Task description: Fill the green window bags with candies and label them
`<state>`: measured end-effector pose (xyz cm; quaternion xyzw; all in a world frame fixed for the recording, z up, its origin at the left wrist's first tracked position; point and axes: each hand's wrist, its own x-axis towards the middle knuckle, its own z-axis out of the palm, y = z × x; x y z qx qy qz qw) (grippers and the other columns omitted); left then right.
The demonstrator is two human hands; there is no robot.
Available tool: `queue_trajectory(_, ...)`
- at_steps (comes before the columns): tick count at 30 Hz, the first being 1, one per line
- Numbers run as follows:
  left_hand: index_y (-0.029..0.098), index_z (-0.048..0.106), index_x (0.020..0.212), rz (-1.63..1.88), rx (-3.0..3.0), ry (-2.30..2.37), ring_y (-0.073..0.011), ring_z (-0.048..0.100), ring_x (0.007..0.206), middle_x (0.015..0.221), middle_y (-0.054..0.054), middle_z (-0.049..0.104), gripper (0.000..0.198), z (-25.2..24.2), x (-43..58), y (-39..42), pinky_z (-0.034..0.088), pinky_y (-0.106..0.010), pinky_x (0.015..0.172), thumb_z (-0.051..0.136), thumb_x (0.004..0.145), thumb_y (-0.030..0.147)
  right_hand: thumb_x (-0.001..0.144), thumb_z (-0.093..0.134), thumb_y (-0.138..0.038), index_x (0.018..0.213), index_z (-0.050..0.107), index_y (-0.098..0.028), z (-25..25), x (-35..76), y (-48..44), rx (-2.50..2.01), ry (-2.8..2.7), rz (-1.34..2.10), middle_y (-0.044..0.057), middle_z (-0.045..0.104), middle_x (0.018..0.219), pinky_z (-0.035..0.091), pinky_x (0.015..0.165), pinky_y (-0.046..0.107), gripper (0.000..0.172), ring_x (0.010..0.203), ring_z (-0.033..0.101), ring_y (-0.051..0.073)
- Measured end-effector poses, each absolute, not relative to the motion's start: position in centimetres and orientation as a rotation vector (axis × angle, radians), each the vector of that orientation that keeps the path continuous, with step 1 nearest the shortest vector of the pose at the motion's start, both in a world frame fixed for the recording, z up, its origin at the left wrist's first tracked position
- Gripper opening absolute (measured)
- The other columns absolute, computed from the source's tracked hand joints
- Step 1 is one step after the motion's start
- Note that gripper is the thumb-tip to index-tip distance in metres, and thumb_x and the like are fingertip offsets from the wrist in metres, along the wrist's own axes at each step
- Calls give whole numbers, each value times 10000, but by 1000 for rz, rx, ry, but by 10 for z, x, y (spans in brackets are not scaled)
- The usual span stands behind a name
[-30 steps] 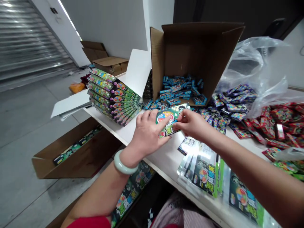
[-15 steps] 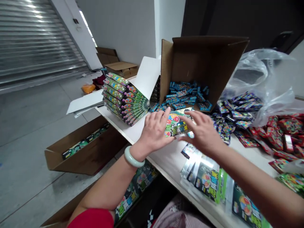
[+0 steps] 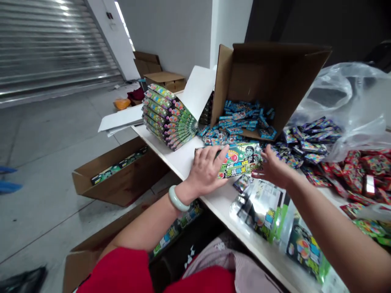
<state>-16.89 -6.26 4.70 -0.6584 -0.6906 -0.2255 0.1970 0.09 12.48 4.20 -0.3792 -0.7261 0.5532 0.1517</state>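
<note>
My left hand lies on the left end of a green printed packet on the white table, fingers curled over its edge. My right hand reaches past the packet's right end toward a heap of small dark blue and purple packs; its fingertips are hidden behind the hand. A tipped cardboard box behind the packet spills small blue packs. Clear sleeves with green cards lie under my right forearm.
A fanned stack of green packets stands at the table's left end beside white card sheets. Red packs and a clear plastic bag lie at the right. An open carton sits on the floor.
My right hand let go of the packet's face and moved right, toward the dark packs. My left hand stayed on the packet. The camera swung slightly left.
</note>
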Motion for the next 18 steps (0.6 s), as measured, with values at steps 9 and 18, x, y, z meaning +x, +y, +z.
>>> queue_trajectory(9,152,432,1346,-1923,-1303,-2651,-317,514,1197,1278,-165,554,747,-4,-184,-146,379,-492,1023,528,812,665,873,358,-361,1079,679,-176,34,0,87,-1191,-1816,2021,186,694,1115,500,764,446,423,960,676,309)
queue_trajectory(18,140,581,1200,-3385,-174,-2100,-314,648,1068,1071,-117,718,633,-56,-213,-228,480,-491,972,552,811,638,776,576,-360,1413,397,-288,2,-46,-12,-533,-2117,1807,86,521,1405,501,938,495,666,1173,580,317)
